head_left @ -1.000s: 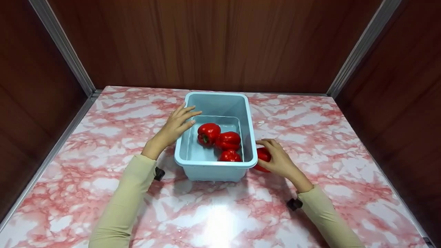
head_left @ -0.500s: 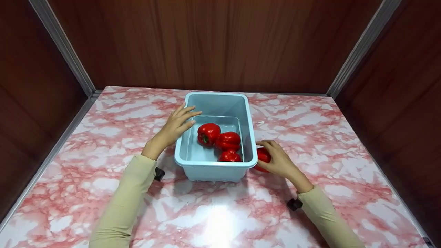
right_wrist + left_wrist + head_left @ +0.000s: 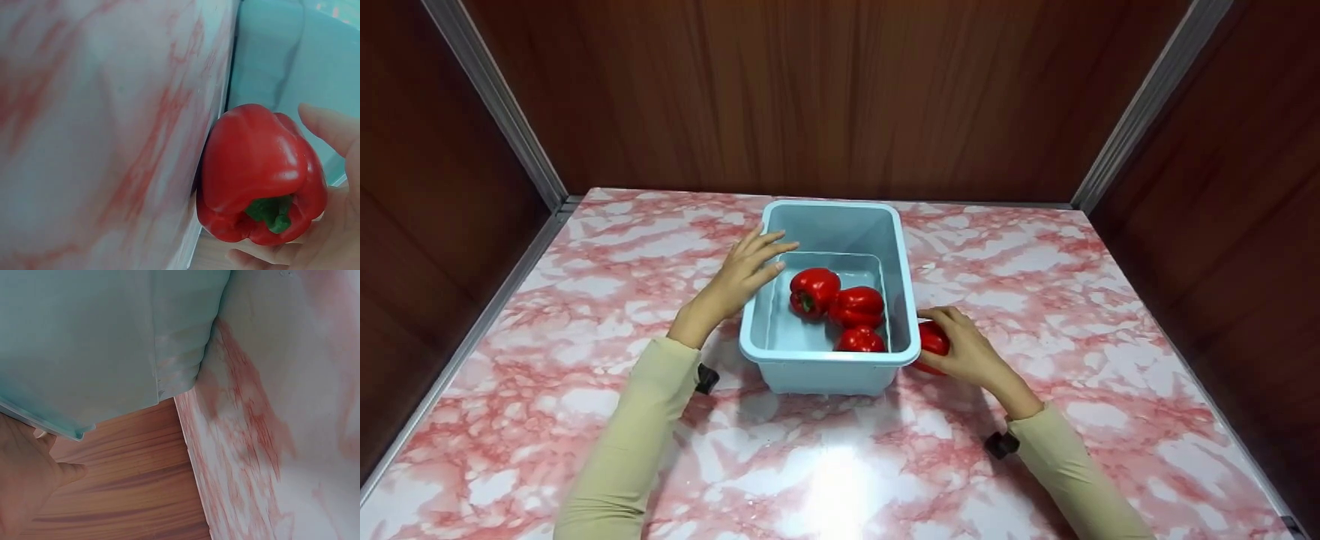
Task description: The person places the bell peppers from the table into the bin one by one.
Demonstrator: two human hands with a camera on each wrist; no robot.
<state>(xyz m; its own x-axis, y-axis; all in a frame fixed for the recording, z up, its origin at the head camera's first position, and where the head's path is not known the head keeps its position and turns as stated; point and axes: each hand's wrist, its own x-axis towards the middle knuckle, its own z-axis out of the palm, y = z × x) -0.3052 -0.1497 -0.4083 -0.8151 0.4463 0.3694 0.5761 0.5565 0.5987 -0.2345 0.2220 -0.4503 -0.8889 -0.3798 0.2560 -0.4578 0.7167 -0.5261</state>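
A light blue plastic bin point(image 3: 829, 357) stands mid-table with three red bell peppers inside: one with a green stem point(image 3: 814, 292), a second point(image 3: 857, 306) beside it, and a third point(image 3: 861, 340) at the near wall. My left hand point(image 3: 742, 274) rests over the bin's left rim, its fingers spread and reaching slightly inside. Outside the right wall, my right hand point(image 3: 967, 349) has thumb and fingers curved round another red bell pepper point(image 3: 259, 169), low at the table. In the right wrist view its green stem faces the palm side, and the thumb lies between pepper and bin.
The table point(image 3: 585, 420) has a pink and white marbled top. Dark wood-grain panels point(image 3: 840, 97) enclose it at the back and both sides, joined by metal corner posts point(image 3: 1155, 97). A black wrist mount point(image 3: 1002, 445) sits below the right forearm's cuff.
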